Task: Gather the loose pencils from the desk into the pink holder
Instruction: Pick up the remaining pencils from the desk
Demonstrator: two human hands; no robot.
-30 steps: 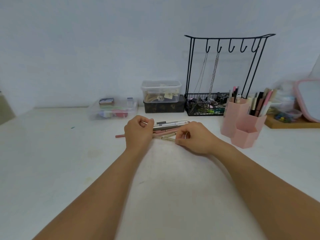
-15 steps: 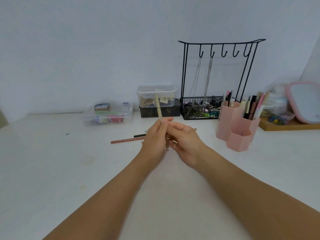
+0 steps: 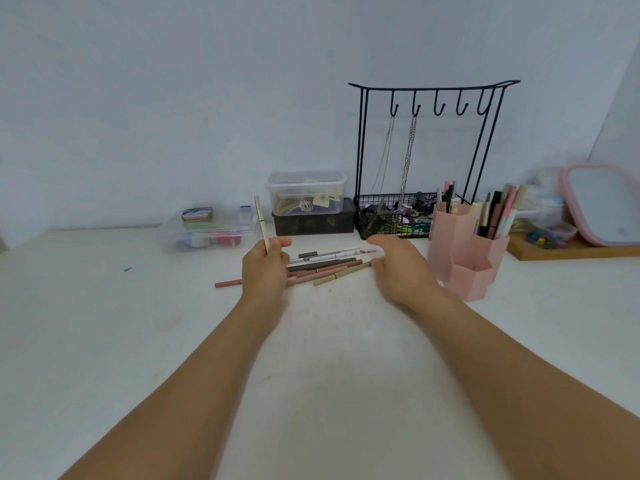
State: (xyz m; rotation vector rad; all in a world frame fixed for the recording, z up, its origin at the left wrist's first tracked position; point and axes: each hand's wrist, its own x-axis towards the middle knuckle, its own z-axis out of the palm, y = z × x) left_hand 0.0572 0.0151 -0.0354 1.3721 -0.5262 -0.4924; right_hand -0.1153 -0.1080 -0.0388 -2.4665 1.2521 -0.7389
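Soft even light, faint shadows; wide-angle edge bending; slight motion blur.

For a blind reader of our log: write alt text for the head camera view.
A person's left hand holds one beige pencil upright above a white desk, while the open right hand reaches toward a cluster of loose pencils lying between the hands. A pink holder, already holding pens, stands to the right, before a black wire rack.
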